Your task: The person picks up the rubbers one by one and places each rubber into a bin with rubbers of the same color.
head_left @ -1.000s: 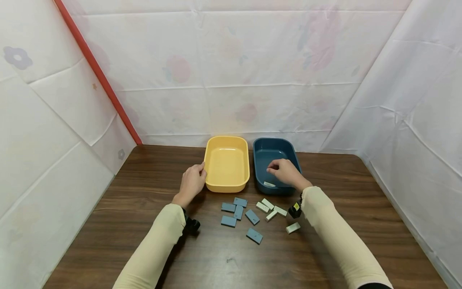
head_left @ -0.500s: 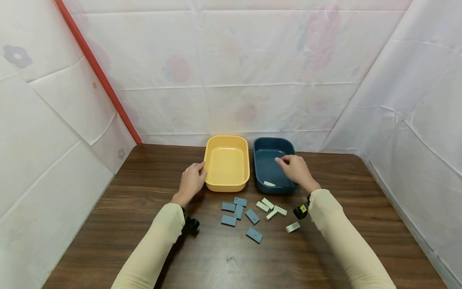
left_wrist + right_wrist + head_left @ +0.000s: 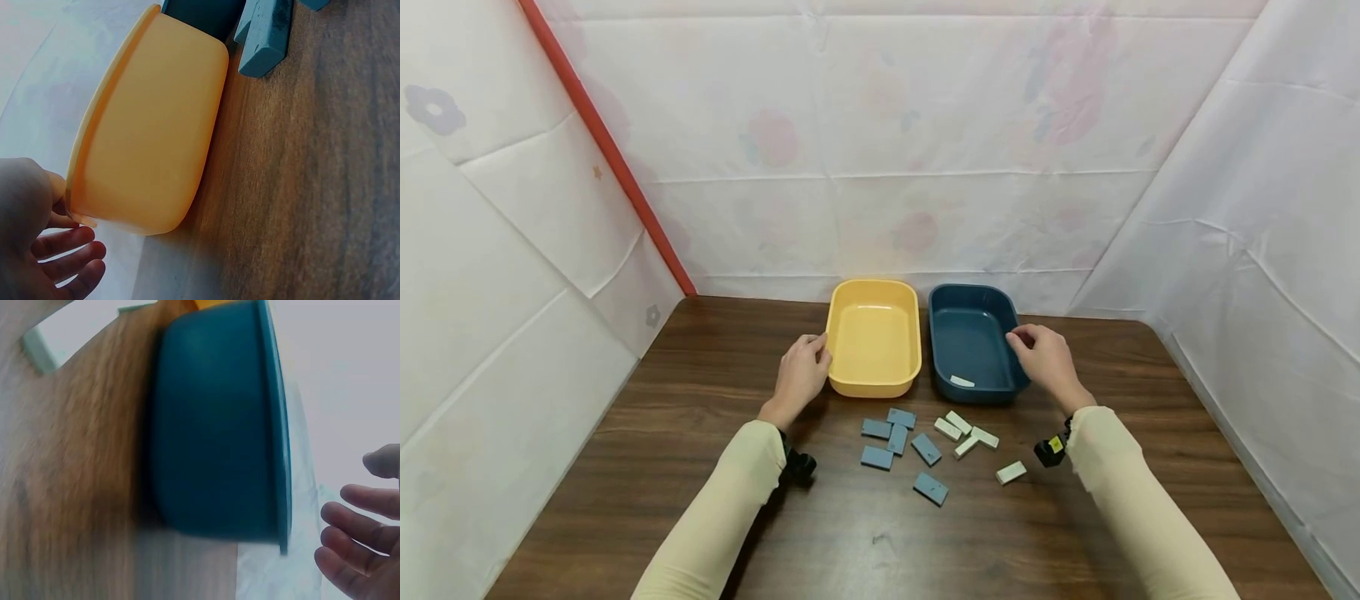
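Note:
My left hand (image 3: 802, 372) pinches the left rim of a yellow plastic bin (image 3: 147, 125) between thumb and index finger; its other fingers hang loose outside the wall. At the right rim of a dark blue bin (image 3: 973, 333), my right hand (image 3: 1047, 360) hovers with nothing in it. In the right wrist view its fingers (image 3: 353, 519) are relaxed and apart from the rim. One pale green block (image 3: 962, 382) lies inside the blue bin, near its front wall. In front of the bins lie several blue-grey blocks (image 3: 930, 488) and several pale green blocks (image 3: 1011, 472).
Both bins stand side by side at the back of the brown wooden table (image 3: 880, 550). A white patterned cloth (image 3: 880, 150) hangs behind the table and along both sides. A red strip (image 3: 610, 150) runs down the back left corner.
My right hand has moved right, from over the inside of the blue bin to its right rim. The left hand stays at the yellow bin, and the blocks have not moved.

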A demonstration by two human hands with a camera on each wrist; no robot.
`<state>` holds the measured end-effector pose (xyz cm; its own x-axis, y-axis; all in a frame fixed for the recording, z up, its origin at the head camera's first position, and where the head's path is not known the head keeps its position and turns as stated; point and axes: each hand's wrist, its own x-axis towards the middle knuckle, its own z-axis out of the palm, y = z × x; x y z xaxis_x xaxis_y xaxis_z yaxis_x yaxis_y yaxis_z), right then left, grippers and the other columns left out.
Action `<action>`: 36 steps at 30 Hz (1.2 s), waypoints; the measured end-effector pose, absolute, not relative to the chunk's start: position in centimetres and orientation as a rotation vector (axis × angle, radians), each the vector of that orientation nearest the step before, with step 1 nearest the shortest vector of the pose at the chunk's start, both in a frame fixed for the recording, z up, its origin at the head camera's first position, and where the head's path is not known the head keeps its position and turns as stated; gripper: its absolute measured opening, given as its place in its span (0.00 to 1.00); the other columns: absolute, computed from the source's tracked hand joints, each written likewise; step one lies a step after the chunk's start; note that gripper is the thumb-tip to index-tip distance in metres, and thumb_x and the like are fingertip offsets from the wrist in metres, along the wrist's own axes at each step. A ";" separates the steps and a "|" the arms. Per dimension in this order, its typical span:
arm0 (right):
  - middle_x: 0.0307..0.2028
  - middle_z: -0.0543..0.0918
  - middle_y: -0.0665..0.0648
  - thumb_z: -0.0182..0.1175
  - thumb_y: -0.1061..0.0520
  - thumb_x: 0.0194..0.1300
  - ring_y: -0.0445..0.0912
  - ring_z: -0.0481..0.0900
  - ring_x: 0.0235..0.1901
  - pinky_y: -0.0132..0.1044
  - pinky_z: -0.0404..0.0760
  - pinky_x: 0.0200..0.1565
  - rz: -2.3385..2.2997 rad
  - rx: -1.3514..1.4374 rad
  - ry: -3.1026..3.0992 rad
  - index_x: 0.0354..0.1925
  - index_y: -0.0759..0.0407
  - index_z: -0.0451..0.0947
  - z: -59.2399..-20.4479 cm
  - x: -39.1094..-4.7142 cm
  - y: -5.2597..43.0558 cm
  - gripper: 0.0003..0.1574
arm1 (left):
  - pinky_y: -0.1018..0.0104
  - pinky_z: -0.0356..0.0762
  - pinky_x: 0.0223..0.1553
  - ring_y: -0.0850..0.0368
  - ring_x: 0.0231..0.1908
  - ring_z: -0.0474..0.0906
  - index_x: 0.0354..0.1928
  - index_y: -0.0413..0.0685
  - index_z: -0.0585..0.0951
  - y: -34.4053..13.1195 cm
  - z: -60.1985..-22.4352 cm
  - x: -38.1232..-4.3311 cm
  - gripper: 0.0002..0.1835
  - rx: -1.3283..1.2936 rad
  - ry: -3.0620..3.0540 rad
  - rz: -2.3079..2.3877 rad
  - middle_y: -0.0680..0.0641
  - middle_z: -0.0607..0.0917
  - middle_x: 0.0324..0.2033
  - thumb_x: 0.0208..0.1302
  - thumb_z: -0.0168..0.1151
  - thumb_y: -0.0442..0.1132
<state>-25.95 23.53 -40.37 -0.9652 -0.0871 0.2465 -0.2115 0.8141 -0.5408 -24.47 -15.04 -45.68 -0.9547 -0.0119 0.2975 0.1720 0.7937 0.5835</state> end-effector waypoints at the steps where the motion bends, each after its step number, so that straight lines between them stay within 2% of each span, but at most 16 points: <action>1: 0.42 0.83 0.67 0.52 0.51 0.73 0.57 0.80 0.41 0.52 0.78 0.46 0.860 0.228 -2.794 0.50 0.68 0.80 -40.5 -25.8 23.8 0.21 | 0.50 0.76 0.46 0.43 0.47 0.79 0.63 0.38 0.75 -15.0 -45.7 -24.4 0.21 -0.122 -2.699 -0.922 0.36 0.80 0.54 0.70 0.52 0.35; 12: 0.44 0.81 0.69 0.51 0.51 0.74 0.59 0.79 0.44 0.54 0.77 0.46 0.832 0.188 -2.849 0.52 0.70 0.78 -41.2 -25.6 25.5 0.23 | 0.51 0.75 0.44 0.45 0.43 0.78 0.64 0.40 0.75 -15.6 -45.7 -24.3 0.22 -0.094 -2.689 -0.943 0.37 0.82 0.51 0.70 0.52 0.37; 25: 0.46 0.84 0.71 0.50 0.51 0.74 0.62 0.80 0.45 0.55 0.78 0.47 0.833 0.073 -2.966 0.52 0.71 0.79 -43.1 -24.6 26.7 0.25 | 0.47 0.75 0.49 0.44 0.46 0.79 0.62 0.40 0.77 -15.4 -46.0 -24.1 0.21 -0.084 -2.690 -0.967 0.38 0.83 0.49 0.70 0.52 0.38; 31: 0.44 0.84 0.70 0.48 0.50 0.75 0.55 0.80 0.38 0.47 0.77 0.40 0.886 0.069 -3.025 0.53 0.71 0.79 -43.2 -24.3 27.4 0.26 | 0.43 0.71 0.57 0.40 0.53 0.76 0.60 0.39 0.78 -15.0 -46.2 -24.0 0.20 -0.098 -2.680 -0.962 0.36 0.82 0.53 0.70 0.54 0.38; 36: 0.47 0.83 0.72 0.46 0.51 0.76 0.59 0.80 0.43 0.51 0.78 0.44 0.924 0.051 -3.020 0.56 0.73 0.76 -43.4 -24.3 27.2 0.27 | 0.42 0.70 0.59 0.39 0.55 0.75 0.59 0.39 0.79 -15.1 -46.0 -23.8 0.19 -0.089 -2.667 -0.964 0.36 0.81 0.54 0.70 0.55 0.38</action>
